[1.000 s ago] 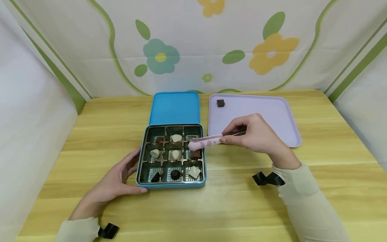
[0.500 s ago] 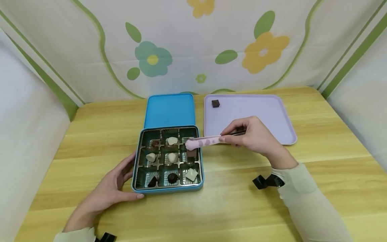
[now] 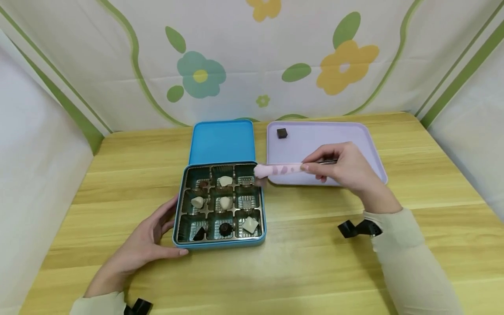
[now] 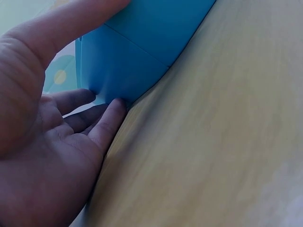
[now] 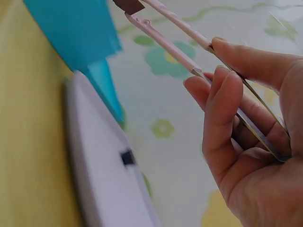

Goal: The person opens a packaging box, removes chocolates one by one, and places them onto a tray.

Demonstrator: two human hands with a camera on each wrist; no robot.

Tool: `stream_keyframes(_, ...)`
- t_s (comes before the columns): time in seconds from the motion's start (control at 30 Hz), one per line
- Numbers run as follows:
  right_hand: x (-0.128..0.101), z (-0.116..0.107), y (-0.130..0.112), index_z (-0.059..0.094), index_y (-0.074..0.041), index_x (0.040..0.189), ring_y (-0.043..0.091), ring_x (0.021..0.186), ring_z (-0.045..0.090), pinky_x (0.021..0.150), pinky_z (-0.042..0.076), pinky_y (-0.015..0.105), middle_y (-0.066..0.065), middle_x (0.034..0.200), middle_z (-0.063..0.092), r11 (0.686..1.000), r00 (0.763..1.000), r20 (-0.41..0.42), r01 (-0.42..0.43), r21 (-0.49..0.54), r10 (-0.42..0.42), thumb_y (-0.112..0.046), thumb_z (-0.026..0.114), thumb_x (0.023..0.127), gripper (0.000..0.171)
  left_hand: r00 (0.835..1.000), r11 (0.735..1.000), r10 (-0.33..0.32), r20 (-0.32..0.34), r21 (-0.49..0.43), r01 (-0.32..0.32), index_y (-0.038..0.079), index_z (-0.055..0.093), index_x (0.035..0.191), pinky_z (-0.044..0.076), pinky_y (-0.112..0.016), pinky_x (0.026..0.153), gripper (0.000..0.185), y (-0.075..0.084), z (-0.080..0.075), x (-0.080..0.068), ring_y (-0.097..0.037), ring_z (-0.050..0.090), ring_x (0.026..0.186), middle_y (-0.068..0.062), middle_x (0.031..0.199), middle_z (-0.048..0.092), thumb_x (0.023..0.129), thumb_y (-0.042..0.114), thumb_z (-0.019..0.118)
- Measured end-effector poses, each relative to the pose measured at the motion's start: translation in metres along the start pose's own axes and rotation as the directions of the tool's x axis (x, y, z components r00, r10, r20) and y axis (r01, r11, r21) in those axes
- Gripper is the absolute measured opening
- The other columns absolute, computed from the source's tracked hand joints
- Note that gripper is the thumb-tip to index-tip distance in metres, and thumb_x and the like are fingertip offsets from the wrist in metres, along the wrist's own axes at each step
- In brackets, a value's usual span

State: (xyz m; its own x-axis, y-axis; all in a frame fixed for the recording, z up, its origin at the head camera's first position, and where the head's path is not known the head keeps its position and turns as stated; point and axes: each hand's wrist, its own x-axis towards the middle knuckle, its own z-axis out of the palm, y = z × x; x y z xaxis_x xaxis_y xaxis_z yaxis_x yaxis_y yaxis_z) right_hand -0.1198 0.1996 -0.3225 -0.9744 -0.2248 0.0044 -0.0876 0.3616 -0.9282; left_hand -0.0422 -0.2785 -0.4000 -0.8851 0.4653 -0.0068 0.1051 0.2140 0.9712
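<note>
An open blue tin (image 3: 218, 243) holds a tray of compartments with several white and dark chocolates. My left hand (image 3: 151, 238) lies flat against its left front corner, thumb along the front wall and fingers (image 4: 106, 124) touching the side of the tin (image 4: 123, 66). My right hand (image 3: 330, 166) pinches pink tongs (image 3: 277, 169) over the gap between the tin and a lilac tray (image 3: 354, 144). In the right wrist view the tongs (image 5: 165, 42) clamp a brown chocolate (image 5: 129, 4) at their tips. The tin's right middle compartment (image 3: 247, 202) is empty.
The tin's blue lid (image 3: 222, 142) lies just behind the tin. One dark square chocolate (image 3: 281, 133) sits in the lilac tray's far left corner. Everything stands on a wooden table (image 3: 315, 262), walled in by flowered white cloth at the back and both sides.
The tongs have lifted the brown chocolate out of the tin's right middle compartment and moved up and right, towards the lilac tray. The left hand has stayed at the tin.
</note>
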Motion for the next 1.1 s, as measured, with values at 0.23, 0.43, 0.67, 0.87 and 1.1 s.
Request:
stream_keyframes(0.23,0.002,-0.035,0.018,0.085,-0.006,0.100,0.016,0.064,0.069,0.062,0.061,0.025,-0.008,0.081,0.080,0.998,0.983,-0.173,-0.057,0.035,0.062,-0.014,0.086,0.093,0.011,1.000,1.000,-0.007,0.005,0.003,0.007,0.013,0.023,0.173,0.044,-0.010,0.114,0.121,0.002,-0.002,0.002,0.004,0.041,0.150,-0.026,0.175,0.025,0.076,-0.009,0.092)
stream_keyframes(0.43,0.012,-0.036,0.042,0.085,-0.009,0.103,0.012,0.068,0.071,0.066,0.062,0.023,-0.015,0.081,0.080,0.985,0.957,-0.236,-0.174,-0.009,0.167,-0.026,0.088,0.093,0.020,1.000,1.000,-0.001,0.004,0.009,0.001,0.011,0.024,0.173,0.044,-0.010,0.114,0.121,0.001,-0.002,0.001,0.004,0.042,0.149,-0.028,0.174,0.026,0.075,-0.010,0.092)
stream_keyframes(0.67,0.023,-0.023,0.056,0.083,-0.005,0.106,0.006,0.064,0.068,0.061,0.058,0.023,-0.018,0.073,0.075,0.970,0.926,-0.302,-0.244,-0.026,0.225,-0.029,0.088,0.092,0.028,1.000,1.000,-0.012,0.000,0.005,0.012,0.013,0.023,0.173,0.044,-0.010,0.114,0.121,-0.001,-0.001,0.000,0.005,0.040,0.150,-0.026,0.175,0.025,0.076,-0.009,0.092)
stream_keyframes(0.87,0.026,-0.016,0.059,0.082,-0.006,0.102,0.004,0.062,0.067,0.060,0.059,0.021,-0.018,0.071,0.074,0.962,0.897,-0.354,-0.273,0.028,0.265,-0.030,0.088,0.092,0.027,1.000,1.000,-0.022,-0.003,0.009,0.022,0.012,0.023,0.173,0.043,-0.009,0.114,0.121,0.000,-0.002,0.000,0.006,0.040,0.150,-0.026,0.176,0.024,0.076,-0.008,0.092)
stream_keyframes(1.1,0.027,-0.012,0.060,0.082,-0.005,0.102,0.003,0.060,0.066,0.058,0.058,0.020,-0.018,0.069,0.074,0.960,0.887,-0.372,-0.274,0.049,0.272,-0.030,0.087,0.092,0.027,1.000,0.999,-0.030,-0.006,0.015,0.030,0.012,0.023,0.173,0.043,-0.009,0.114,0.121,0.000,-0.002,0.001,0.007,0.040,0.150,-0.026,0.176,0.024,0.075,-0.008,0.093)
